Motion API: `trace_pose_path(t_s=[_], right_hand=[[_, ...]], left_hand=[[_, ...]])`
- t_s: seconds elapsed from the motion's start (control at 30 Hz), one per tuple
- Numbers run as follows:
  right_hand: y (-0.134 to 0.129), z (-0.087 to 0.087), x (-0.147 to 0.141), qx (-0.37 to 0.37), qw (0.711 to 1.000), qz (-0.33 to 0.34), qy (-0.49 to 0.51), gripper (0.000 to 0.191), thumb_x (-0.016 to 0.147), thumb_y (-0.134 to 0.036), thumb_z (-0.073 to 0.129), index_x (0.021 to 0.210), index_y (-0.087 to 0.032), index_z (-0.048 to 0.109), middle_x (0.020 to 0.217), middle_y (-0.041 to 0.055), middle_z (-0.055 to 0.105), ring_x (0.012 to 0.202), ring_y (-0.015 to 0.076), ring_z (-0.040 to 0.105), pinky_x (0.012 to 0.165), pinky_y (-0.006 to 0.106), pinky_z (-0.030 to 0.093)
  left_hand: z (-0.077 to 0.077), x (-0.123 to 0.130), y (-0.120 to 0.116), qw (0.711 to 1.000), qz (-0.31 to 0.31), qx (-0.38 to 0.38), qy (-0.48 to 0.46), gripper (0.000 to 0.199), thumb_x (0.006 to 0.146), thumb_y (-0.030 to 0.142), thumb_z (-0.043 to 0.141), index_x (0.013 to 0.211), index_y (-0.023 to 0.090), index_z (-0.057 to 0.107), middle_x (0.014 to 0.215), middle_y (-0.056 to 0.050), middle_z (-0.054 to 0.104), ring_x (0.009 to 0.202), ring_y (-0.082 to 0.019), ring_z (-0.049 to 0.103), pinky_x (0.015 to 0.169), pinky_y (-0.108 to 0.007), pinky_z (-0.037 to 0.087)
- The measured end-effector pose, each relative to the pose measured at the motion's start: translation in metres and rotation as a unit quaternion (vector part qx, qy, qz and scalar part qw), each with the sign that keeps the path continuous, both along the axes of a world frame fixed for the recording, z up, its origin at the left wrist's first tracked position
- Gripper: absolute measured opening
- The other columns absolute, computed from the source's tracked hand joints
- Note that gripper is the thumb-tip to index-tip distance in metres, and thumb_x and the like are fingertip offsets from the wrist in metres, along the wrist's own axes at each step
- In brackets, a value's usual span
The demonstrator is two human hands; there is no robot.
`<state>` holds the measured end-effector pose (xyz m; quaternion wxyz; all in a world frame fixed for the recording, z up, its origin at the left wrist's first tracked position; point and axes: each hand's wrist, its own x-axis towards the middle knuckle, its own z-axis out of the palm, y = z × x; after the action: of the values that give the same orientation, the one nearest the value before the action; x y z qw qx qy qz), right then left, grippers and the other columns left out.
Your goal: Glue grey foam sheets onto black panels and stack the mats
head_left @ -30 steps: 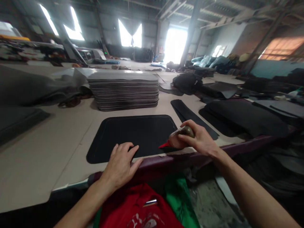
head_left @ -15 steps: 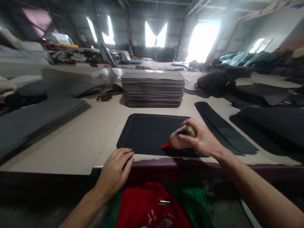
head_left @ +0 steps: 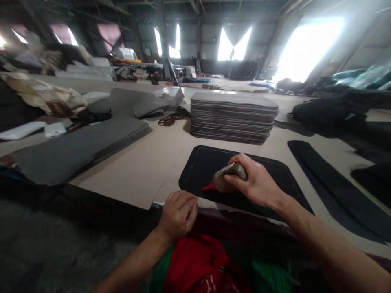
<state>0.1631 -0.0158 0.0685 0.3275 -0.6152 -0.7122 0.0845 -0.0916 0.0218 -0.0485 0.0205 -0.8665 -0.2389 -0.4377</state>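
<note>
A black rounded-corner sheet (head_left: 201,165) lies flat near the table's front edge, with a thin pale line along its border. My right hand (head_left: 259,181) is closed around a squeeze bottle (head_left: 221,181), tilted over the sheet. Its red nozzle points left and down, close to the sheet's front edge; whether the tip touches cannot be made out. My left hand (head_left: 179,213) rests at the table edge by the sheet's front-left corner, fingers curled together. What lies under those fingers is hidden.
Behind the sheet stands a tall stack of grey sheets (head_left: 233,120). Long dark strips (head_left: 332,187) lie to the right. A grey pile of sheets (head_left: 82,146) sits at left, with brown straps (head_left: 172,119) beyond it. Dark bundled material (head_left: 330,112) lies at the back right.
My view has turned left, so the table appears shifted right. The bottle has moved left along the sheet's front edge, nearer my left hand. My left hand's fingers have curled in.
</note>
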Motion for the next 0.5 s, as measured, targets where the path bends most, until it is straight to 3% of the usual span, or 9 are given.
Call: trace_pose_path(t_s=[0.27,0.5], right_hand=[[0.024,-0.003,-0.033,0.036,0.996,0.035,-0.069,0.028,0.087,-0.031,0.065,0.110,-0.023,0.052,0.108,0.0042,0.060,0.089,0.0237,0.060,0.076,0.035,0.044],[0.033,-0.007,-0.030,0.064,0.996,-0.024,-0.055,0.025,0.088,-0.033,0.064,0.108,-0.023,0.053,0.107,0.0044,0.061,0.085,0.0232,0.059,0.072,0.035,0.042]], left_hand=[[-0.001,0.004,-0.001,1.000,0.012,-0.002,-0.013,0.017,0.085,0.007,0.059,0.097,0.018,0.064,0.093,-0.007,0.070,0.089,-0.023,0.061,0.080,-0.041,0.050],[-0.004,0.003,0.000,1.000,0.017,-0.006,-0.009,0.016,0.085,0.007,0.058,0.097,0.017,0.063,0.093,-0.008,0.069,0.089,-0.023,0.060,0.081,-0.041,0.051]])
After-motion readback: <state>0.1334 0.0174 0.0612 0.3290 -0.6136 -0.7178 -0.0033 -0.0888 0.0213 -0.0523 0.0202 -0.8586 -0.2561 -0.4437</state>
